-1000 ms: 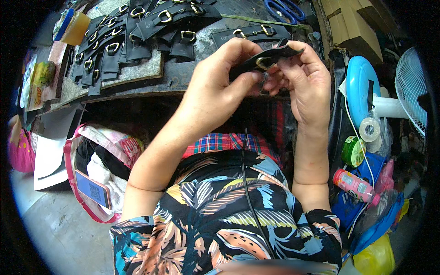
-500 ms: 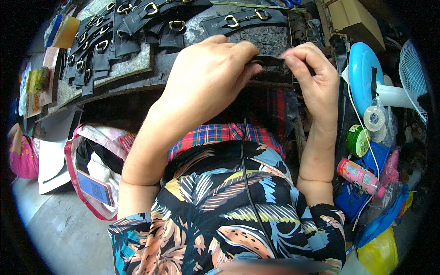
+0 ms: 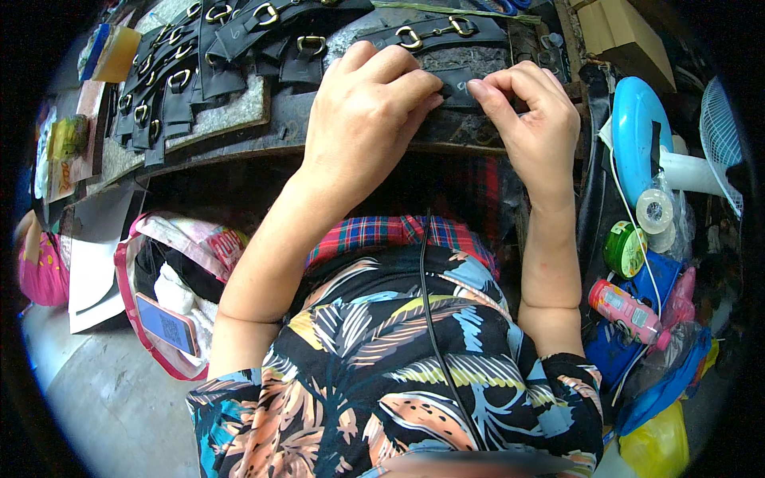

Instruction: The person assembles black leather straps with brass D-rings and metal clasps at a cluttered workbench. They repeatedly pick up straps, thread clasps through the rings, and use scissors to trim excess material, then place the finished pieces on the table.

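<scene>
My left hand (image 3: pixel 362 119) is closed, its fingers curled down on a black leather strap piece (image 3: pixel 456 84) with a pale handwritten mark. On the right end of that piece, my right hand (image 3: pixel 535 131) pinches with thumb and forefinger. Most of the piece is hidden behind my left hand, so its full shape does not show. Just beyond my hands, a black strap with brass-coloured ring fittings (image 3: pixel 437 33) lies on the dark workbench (image 3: pixel 279 131). A pile of similar black straps (image 3: pixel 187 60) spreads over the bench to the left.
At the right stand a blue-and-white fan (image 3: pixel 633 143), a clear tape roll (image 3: pixel 655 209), a green round tin (image 3: pixel 624 248) and a pink bottle (image 3: pixel 627 311). A cardboard box (image 3: pixel 621 36) sits far right. Lower left, a pink-edged bag (image 3: pixel 123 279) holds a phone (image 3: pixel 166 323).
Both hands have moved slightly away from me, toward the strap on the bench. The leather piece, seen edge-on before, now shows its marked flat face.
</scene>
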{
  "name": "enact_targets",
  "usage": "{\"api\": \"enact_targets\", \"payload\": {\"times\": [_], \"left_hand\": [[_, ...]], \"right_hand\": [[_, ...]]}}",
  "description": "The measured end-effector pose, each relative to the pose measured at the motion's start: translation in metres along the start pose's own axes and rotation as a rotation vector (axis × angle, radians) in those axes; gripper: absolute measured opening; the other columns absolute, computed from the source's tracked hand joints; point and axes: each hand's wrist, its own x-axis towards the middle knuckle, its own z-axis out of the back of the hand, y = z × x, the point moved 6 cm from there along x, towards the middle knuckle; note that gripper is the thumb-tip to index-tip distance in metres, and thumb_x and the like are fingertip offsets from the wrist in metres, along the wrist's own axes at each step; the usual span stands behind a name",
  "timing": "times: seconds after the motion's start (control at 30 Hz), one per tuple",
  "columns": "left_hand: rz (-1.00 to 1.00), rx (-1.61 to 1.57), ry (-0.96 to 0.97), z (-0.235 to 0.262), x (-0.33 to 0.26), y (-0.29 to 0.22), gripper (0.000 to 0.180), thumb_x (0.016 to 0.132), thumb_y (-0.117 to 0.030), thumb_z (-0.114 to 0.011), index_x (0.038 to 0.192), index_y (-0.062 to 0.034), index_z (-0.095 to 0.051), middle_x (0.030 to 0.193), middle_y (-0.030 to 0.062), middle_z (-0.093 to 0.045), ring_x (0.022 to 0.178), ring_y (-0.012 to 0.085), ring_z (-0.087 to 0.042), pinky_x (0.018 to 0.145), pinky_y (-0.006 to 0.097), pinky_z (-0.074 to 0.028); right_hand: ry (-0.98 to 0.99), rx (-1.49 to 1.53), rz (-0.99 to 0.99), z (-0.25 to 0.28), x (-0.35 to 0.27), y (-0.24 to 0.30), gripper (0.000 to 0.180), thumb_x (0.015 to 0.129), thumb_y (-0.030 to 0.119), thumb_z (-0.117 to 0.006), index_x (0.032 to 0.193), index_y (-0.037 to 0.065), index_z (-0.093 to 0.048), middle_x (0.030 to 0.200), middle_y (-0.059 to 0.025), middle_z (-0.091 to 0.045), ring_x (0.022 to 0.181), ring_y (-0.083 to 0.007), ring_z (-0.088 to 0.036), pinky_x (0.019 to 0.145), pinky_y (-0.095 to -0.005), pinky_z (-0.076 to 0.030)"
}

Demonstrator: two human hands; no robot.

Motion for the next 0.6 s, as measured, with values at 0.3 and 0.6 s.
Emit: {"api": "enact_targets", "payload": {"times": [0.3, 0.6], "left_hand": [[-0.050, 0.040, 0.030, 0.000, 0.001, -0.003, 0.014, 0.083, -0.014, -0.078, 0.096, -0.0122, -0.075, 0.090, 0.0059, -0.063, 0.084, 0.0283, -0.060, 0.074, 0.039, -0.051], [-0.028, 0.014, -0.006, -0.003, -0.002, 0.000, 0.012, 0.079, -0.016, -0.079, 0.088, -0.0141, -0.072, 0.090, 0.0030, -0.063, 0.088, 0.0268, -0.060, 0.077, 0.039, -0.050]], "right_hand": [[0.161, 0.500, -0.122, -0.008, 0.005, -0.001, 0.016, 0.098, 0.014, -0.071, 0.092, -0.001, -0.072, 0.083, 0.0000, -0.066, 0.080, -0.0085, -0.060, 0.072, -0.0251, -0.047], [0.161, -0.056, -0.093, -0.004, 0.003, 0.003, 0.022, 0.085, 0.029, -0.081, 0.080, 0.009, -0.073, 0.079, -0.0029, -0.066, 0.079, -0.0255, -0.064, 0.069, -0.0376, -0.050]]}}
